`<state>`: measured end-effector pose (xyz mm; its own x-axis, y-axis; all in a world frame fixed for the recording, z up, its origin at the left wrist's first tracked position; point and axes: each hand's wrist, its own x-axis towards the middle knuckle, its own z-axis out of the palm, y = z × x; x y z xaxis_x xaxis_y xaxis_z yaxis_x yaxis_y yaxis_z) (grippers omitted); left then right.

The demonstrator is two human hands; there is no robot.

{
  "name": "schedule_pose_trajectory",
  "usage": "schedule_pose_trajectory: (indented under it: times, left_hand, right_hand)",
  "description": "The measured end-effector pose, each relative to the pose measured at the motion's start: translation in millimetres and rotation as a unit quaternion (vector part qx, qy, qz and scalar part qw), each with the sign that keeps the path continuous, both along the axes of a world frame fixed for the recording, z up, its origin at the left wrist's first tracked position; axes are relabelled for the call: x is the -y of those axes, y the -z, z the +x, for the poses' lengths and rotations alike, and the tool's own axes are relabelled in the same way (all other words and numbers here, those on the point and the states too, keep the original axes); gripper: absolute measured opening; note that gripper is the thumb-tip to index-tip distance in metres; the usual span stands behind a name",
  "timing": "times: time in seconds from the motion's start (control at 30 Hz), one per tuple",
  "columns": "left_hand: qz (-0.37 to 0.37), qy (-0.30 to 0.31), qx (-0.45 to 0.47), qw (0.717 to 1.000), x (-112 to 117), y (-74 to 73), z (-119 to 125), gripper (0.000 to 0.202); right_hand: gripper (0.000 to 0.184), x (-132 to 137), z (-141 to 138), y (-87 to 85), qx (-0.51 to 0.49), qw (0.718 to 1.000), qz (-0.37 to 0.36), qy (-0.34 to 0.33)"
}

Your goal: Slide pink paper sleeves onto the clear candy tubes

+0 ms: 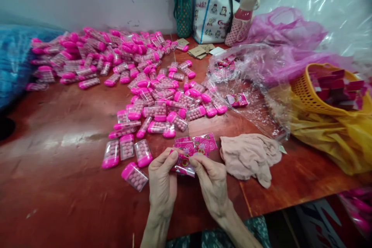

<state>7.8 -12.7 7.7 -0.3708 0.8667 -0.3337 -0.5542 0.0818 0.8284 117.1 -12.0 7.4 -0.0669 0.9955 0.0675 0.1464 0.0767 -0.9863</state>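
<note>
My left hand and my right hand meet near the table's front edge and together pinch one small clear candy box with a pink printed label. Just beyond my fingers lie a few loose pink labels on the red-brown table. To the left of my left hand rest clear candy boxes with pink caps, filled with pink balls. A large pile of the same boxes spreads across the middle and far left of the table.
A beige cloth lies right of my hands. Behind it sits crumpled clear plastic with more labels, a yellow basket of red boxes on a yellow bag, pink plastic sheeting, and bags against the wall.
</note>
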Motion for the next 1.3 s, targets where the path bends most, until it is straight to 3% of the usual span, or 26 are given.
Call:
schedule_pose_trajectory:
  times: [0.17, 0.3, 0.43, 0.7, 0.8, 0.9, 1.1, 1.3]
  left_hand:
    - [-0.013, -0.024, -0.003, 1.0, -3.4, -1.9, -2.0, 0.007]
    - [-0.028, -0.077, 0.022, 0.996, -3.5, -0.7, -5.6, 0.011]
    - [-0.015, -0.075, 0.014, 0.997, -1.8, 0.9, -5.6, 0.011]
    - [0.012, -0.037, -0.019, 0.999, 0.2, 0.5, -4.7, 0.01]
    - [0.001, -0.023, 0.025, 0.999, 0.8, -0.4, -5.7, 0.013]
    - [-0.019, -0.018, 0.1, 0.995, -1.0, -2.5, -7.9, 0.015]
    - [0.001, -0.099, 0.081, 0.992, -11.4, -7.3, -15.4, 0.012]
    - [-0.015, -0.154, 0.117, 0.981, -17.6, -9.2, -24.0, 0.006]
  right_hand:
    - [0.026, -0.6, -2.9, -1.7, -0.076, 0.99, -0.113, 0.035]
    - [0.014, -0.5, -4.0, -3.7, -0.039, 0.993, -0.049, 0.096]
    - [0.006, -0.7, -3.9, -9.1, -0.008, 0.998, 0.009, 0.065]
    - [0.01, -1.2, -3.0, -11.0, -0.014, 0.999, -0.035, -0.007]
    - [0.016, 2.6, -6.4, -9.0, -0.013, 0.999, -0.034, -0.015]
    - [0.015, 4.5, -11.5, -10.4, -0.028, 1.0, 0.014, -0.001]
    - [0.019, -8.5, -26.1, -16.0, 0.01, 0.995, 0.095, 0.003]
    - [0.022, -16.5, -31.4, -16.8, -0.057, 0.998, 0.039, 0.008]
